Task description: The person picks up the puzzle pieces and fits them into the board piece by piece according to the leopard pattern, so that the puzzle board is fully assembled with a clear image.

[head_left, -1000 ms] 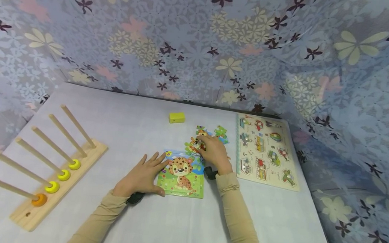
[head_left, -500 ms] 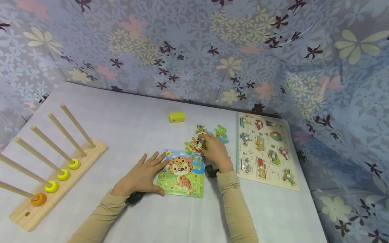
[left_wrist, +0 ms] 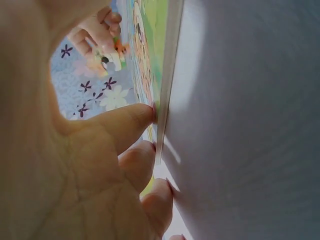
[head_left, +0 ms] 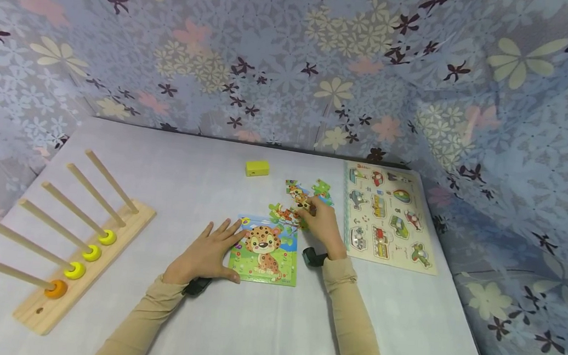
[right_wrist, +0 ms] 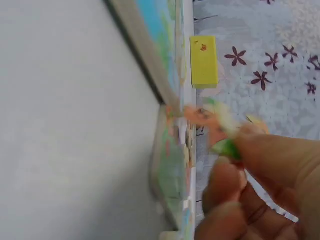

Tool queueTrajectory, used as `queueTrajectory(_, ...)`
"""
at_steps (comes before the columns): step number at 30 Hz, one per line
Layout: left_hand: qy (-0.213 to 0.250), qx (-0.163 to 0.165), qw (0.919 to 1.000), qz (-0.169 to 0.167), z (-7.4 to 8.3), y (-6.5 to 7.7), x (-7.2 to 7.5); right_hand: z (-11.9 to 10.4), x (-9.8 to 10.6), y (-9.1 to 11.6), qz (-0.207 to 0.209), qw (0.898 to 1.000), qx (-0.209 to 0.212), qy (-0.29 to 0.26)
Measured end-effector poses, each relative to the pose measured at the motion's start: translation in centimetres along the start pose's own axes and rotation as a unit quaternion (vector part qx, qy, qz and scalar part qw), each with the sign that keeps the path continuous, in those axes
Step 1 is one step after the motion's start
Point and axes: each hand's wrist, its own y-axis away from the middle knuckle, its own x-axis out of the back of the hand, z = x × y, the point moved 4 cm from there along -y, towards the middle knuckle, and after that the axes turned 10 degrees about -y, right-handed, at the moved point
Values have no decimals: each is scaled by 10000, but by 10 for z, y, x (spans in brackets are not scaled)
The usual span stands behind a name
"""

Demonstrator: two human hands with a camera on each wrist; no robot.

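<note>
A square jigsaw board (head_left: 264, 269) with a cartoon leopard lies on the table before me. My left hand (head_left: 206, 255) rests at its left side, fingers spread, with fingertips over its upper left edge and the thumb by its lower left. In the left wrist view, those fingers (left_wrist: 135, 117) reach the board's rim. My right hand (head_left: 325, 225) is beyond the board's upper right corner, pinching an orange, green and white puzzle piece (right_wrist: 212, 125) between thumb and fingers. Loose puzzle pieces (head_left: 281, 213) lie beneath and around that hand, partly hidden by it.
A yellow block (head_left: 257, 168) sits behind the puzzle. At the left stands a wooden peg rack (head_left: 129, 224) with tall slanting pegs, several carrying yellow or orange rings. A flat picture board of vehicles (head_left: 367, 216) lies right of my right hand. Patterned cloth hangs behind the table.
My right hand has picked up a puzzle piece from among the loose ones and shifted slightly right. My left hand has stayed in place by the board.
</note>
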Motion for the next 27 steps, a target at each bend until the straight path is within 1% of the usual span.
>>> queueTrajectory(2, -10, 9, 10000, 23, 0, 0, 0, 4, 2, 1, 130, 9994, -215, -219)
queueTrajectory(4, -28, 16, 10000, 56, -1, 1, -1, 6, 3, 2, 196, 9966, -466, -653)
queueTrajectory(5, -23, 16, 10000, 72, -1, 1, -1, 7, 3, 3, 162, 9938, -593, -924)
queueTrajectory(7, -24, 8, 9999, 110, -1, 1, -1, 6, 1, 5, -3, 9863, -824, -1429)
queueTrajectory(10, 1, 15, 10000, 96, 0, 1, -1, 1, -6, 10, -507, 9756, -1008, -1885)
queueTrajectory(13, 7, 4, 9999, 112, 0, 1, -1, -8, -17, 17, -1064, 9698, -924, -1992)
queueTrajectory(17, -6, -17, 9999, 130, 0, 0, -1, -16, -31, 27, -1503, 9637, -778, -2064)
queueTrajectory(22, -24, -11, 10000, 89, 0, -1, -2, -20, -43, 42, -1770, 9593, -825, -2038)
queueTrajectory(25, -27, -4, 9999, 107, 0, 0, -1, -22, -48, 48, -1839, 9618, -710, -1898)
queueTrajectory(27, 14, 15, 10000, 88, 0, 0, -1, -23, -50, 50, -1802, 9664, -623, -1726)
